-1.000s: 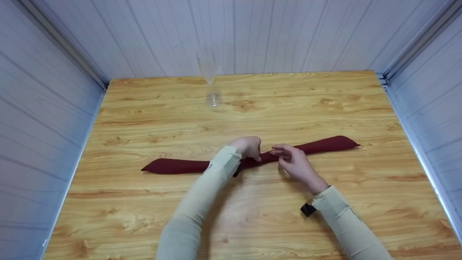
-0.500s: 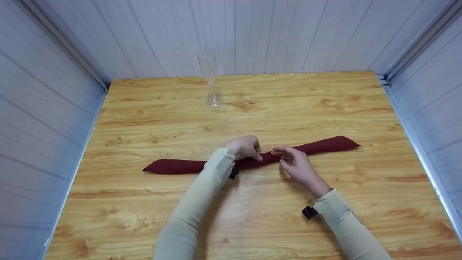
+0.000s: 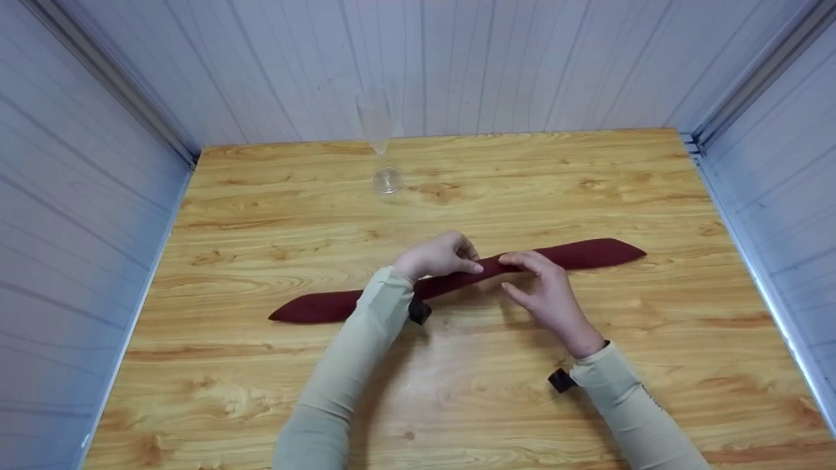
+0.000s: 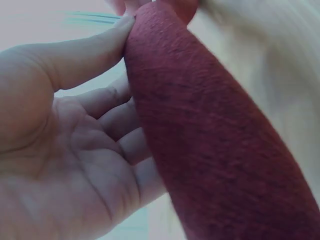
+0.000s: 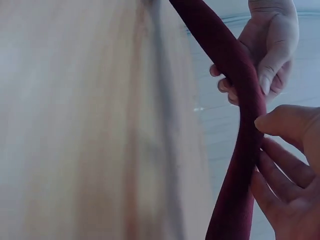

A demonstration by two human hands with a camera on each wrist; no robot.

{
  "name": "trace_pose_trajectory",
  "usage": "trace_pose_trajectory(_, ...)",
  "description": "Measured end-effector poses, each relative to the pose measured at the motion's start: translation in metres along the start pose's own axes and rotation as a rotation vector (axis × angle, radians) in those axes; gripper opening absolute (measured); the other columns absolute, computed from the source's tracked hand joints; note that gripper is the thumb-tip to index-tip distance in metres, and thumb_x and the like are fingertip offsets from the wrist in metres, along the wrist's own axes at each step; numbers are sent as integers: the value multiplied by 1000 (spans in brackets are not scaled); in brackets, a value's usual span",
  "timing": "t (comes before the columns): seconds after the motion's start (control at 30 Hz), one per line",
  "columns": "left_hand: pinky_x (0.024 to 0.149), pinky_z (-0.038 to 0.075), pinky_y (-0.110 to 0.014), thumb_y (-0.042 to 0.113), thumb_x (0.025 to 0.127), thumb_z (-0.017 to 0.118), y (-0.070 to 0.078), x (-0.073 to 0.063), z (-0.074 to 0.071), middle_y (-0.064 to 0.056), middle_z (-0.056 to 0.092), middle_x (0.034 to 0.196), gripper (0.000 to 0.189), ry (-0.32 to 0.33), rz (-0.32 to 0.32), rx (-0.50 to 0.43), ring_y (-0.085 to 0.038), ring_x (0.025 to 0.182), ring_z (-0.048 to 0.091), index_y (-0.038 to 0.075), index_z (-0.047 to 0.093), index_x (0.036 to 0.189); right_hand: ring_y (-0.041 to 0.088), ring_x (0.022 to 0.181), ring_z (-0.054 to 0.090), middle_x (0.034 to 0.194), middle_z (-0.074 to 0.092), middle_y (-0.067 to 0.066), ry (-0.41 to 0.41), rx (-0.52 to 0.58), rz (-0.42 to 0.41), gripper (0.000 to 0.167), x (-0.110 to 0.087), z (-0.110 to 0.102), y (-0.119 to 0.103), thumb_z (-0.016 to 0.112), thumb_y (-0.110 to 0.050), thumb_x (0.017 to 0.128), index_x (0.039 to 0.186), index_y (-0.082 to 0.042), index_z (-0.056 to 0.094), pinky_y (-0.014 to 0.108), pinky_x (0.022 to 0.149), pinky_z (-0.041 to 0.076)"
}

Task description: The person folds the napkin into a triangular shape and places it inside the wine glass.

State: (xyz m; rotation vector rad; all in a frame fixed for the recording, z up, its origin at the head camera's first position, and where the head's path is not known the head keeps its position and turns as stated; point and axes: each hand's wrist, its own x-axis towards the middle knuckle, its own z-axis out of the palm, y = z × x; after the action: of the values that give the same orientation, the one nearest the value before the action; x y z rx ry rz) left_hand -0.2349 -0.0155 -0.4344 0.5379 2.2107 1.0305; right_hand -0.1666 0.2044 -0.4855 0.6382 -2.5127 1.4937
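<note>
A dark red cloth folded into a long band (image 3: 591, 254) with pointed ends stretches across the wooden table (image 3: 418, 405). Its middle is bent and looks raised off the tabletop. My left hand (image 3: 441, 256) pinches it near the middle, thumb on the near side. In the left wrist view, the left palm (image 4: 65, 165) faces the cloth, and the other fingers pass partly behind it. Just to the right, my right hand (image 3: 548, 294) holds the band with bent fingers on its far side. The right wrist view shows a right digit (image 5: 285, 122) overlapping the cloth's edge.
A clear stemmed flute glass (image 3: 387, 180) stands upright toward the back of the table, left of centre. White panelled walls (image 3: 457, 65) rise behind the table and along both sides. Small black wrist devices (image 3: 560, 380) hang under both sleeves.
The cloth's middle has risen and moved slightly away, between both hands. Its left end has slid a little right, its right end slightly up. My right thumb has spread from the fingers.
</note>
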Motion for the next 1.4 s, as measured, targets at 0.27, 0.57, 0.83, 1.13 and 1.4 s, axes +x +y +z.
trace_pose_trajectory(0.27, 68, 45, -22, 19, 92, 66, 23, -12, -9, -2, 63, 86, 22, 96, 130, -150, -11, 74, 56, -1, 67, 99, 19, 106, 56, 115, 60, 1, 180, -84, -142, 39, 21, -5, -21, 79, 4, 74, 109, -11, 70, 29, 91, 44)
trace_pose_trajectory(0.57, 77, 50, -25, 9, 89, 68, 33, -18, -19, -8, 65, 96, 26, 84, 220, -320, -15, 86, 61, -5, 63, 110, 23, 100, 57, 106, 62, 11, 290, -65, -178, 33, 39, -14, -41, 76, 13, 72, 102, -2, 70, 22, 83, 48)
trace_pose_trajectory(0.83, 89, 49, -33, -8, 79, 73, 28, -22, -27, -14, 64, 105, 41, 39, 297, -508, -23, 97, 62, -8, 58, 117, 22, 97, 58, 101, 63, 15, 296, 51, -145, 25, 48, -24, -75, 71, 13, 76, 100, 5, 68, 28, 83, 48)
trace_pose_trajectory(1.13, 84, 51, -32, -6, 78, 75, 32, -26, -28, -11, 66, 96, 34, 98, 310, -608, -19, 88, 63, -6, 63, 110, 26, 96, 61, 106, 60, 21, 247, 284, -150, 26, 60, -29, -82, 66, 11, 83, 109, 9, 66, 27, 76, 54)
trace_pose_trajectory(1.4, 102, 35, -28, 2, 82, 74, 54, -42, -31, -10, 51, 125, 25, 284, 544, -429, -18, 121, 44, -7, 67, 104, 25, 101, 59, 110, 60, 18, 190, 351, -117, 25, 74, -42, -89, 63, 7, 88, 113, 8, 66, 28, 80, 52)
